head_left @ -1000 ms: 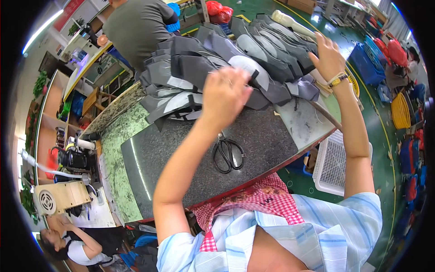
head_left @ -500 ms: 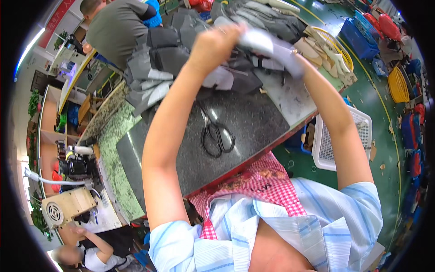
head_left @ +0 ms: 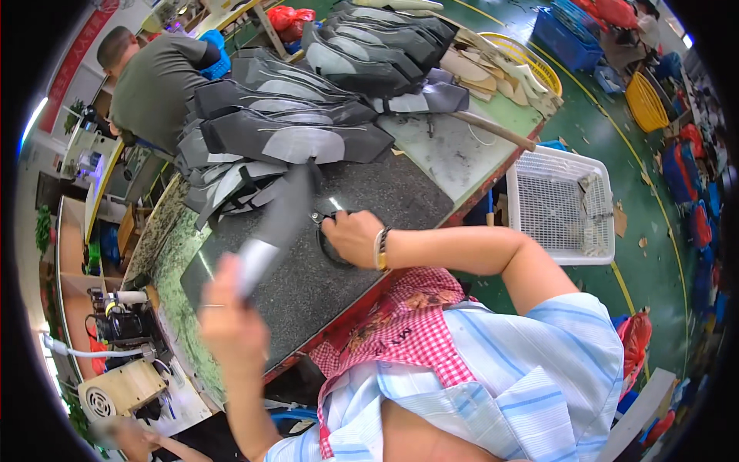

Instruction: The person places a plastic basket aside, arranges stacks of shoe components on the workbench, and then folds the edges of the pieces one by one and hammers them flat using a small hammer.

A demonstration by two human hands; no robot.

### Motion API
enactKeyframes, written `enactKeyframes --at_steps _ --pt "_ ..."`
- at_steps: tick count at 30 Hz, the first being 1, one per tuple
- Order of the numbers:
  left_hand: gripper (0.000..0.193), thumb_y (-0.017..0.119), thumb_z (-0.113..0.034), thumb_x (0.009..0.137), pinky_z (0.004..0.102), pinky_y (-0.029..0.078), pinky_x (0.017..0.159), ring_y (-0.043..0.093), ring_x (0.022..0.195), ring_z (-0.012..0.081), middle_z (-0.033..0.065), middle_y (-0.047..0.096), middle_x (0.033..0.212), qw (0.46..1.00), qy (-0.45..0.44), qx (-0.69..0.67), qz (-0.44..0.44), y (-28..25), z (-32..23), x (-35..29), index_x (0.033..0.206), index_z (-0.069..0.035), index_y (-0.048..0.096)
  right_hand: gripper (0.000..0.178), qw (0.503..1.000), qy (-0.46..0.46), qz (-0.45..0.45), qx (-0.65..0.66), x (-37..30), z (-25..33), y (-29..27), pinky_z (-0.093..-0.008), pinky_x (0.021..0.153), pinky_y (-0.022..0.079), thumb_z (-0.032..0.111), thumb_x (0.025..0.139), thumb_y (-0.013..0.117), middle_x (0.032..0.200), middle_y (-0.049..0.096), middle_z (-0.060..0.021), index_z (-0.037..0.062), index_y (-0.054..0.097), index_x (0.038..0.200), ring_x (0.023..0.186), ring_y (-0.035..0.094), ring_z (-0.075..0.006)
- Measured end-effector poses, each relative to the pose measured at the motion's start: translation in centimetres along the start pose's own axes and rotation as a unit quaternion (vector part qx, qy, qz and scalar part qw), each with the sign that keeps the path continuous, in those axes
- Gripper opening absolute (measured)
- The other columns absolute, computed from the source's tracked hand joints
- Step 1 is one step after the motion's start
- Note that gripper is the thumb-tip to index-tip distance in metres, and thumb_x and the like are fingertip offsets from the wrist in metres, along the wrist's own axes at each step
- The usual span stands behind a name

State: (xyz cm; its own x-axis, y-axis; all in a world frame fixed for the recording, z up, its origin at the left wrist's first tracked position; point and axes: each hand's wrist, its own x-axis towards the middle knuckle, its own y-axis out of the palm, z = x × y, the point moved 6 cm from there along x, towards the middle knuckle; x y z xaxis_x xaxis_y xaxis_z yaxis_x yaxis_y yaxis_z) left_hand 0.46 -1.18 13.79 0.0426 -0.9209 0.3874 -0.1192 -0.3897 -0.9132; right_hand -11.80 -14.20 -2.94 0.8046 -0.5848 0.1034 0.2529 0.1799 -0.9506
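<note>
Scissors point(head_left: 332, 231) lie flat on dark worktop point(head_left: 385, 192), near its front edge; our right hand point(head_left: 352, 237) closes over handles, likely to lift them; our left hand point(head_left: 231, 319), left of scissors, pinches grey shoe piece point(head_left: 273, 231) raised, blurred, we judge for trimming

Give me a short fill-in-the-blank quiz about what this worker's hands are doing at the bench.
1. The left hand lifts a grey and white ____ piece.
2. The right hand rests on black ____ on the dark worktop.
3. Right of the bench stands a white ____.
4. The right wrist wears a ____.

Missing words: fabric; scissors; basket; bracelet
</note>
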Motion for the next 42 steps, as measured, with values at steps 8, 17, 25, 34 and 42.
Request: enactKeyframes --at_steps 8,17,25,34,42 --pt "0.092 0.083 -0.047 0.064 0.0479 0.036 0.105 0.047 0.125 0.0379 0.0168 0.052 0.136 0.991 -0.02 -0.071 0.115 11.8 1.4 -9.1 0.138 -0.004 0.048 0.022 0.97 -0.062 -0.212 -0.1 -14.8 -16.7 -13.0 -0.0359 0.066 0.056 0.01 0.071 0.071 0.101 0.065 -0.0105 0.0061 0.056 0.086 0.081 0.067 -0.0276" --pt "0.059 0.082 -0.024 0.068 0.0375 0.051 0.082 0.064 0.094 0.0294 0.0142 0.066 0.109 0.939 -0.105 -0.3 0.132 17.5 1.3 -2.0 0.119 -0.004 0.061 0.03 0.917 0.223 -0.268 -0.196 -11.8 -39.5 -14.7 -0.042 0.077 0.05 0.026 0.084 0.067 0.096 0.066 -0.016 0.0062 0.059 0.105 0.092 0.066 -0.0312" --pt "0.039 0.081 -0.009 0.068 0.0273 0.051 0.064 0.061 0.066 0.0107 0.0038 0.067 0.076 0.883 -0.152 -0.364 0.254 19.3 2.4 -0.3 0.103 -0.001 0.068 0.039 0.963 0.255 -0.059 -0.063 -7.4 -33.1 -9.7 -0.043 0.075 0.049 0.03 0.068 0.07 0.089 0.066 -0.0194 0.002 0.06 0.093 0.087 0.064 -0.0358" --pt "0.027 0.073 -0.005 0.076 0.0267 0.049 0.062 0.062 0.066 0.0092 0.0041 0.068 0.075 0.867 -0.171 -0.387 0.262 20.3 3.1 -0.4 0.102 0.002 0.067 0.025 0.876 0.278 0.002 0.394 -13.7 -17.2 -8.1 -0.0229 0.051 0.035 0.025 0.096 0.061 0.072 0.049 0.0086 0.0033 0.056 0.106 0.057 0.042 -0.0034" --pt "0.033 0.072 -0.002 0.077 0.0239 0.05 0.065 0.062 0.068 0.0074 0.0044 0.068 0.077 0.842 -0.181 -0.43 0.27 20.3 2.6 0.4 0.109 0.001 0.065 0.021 0.951 -0.038 0.186 0.243 -8.4 -4.8 -6.3 -0.0451 0.061 0.047 0.021 0.092 0.062 0.075 0.062 -0.0205 0.0038 0.053 0.099 0.071 0.061 -0.042"
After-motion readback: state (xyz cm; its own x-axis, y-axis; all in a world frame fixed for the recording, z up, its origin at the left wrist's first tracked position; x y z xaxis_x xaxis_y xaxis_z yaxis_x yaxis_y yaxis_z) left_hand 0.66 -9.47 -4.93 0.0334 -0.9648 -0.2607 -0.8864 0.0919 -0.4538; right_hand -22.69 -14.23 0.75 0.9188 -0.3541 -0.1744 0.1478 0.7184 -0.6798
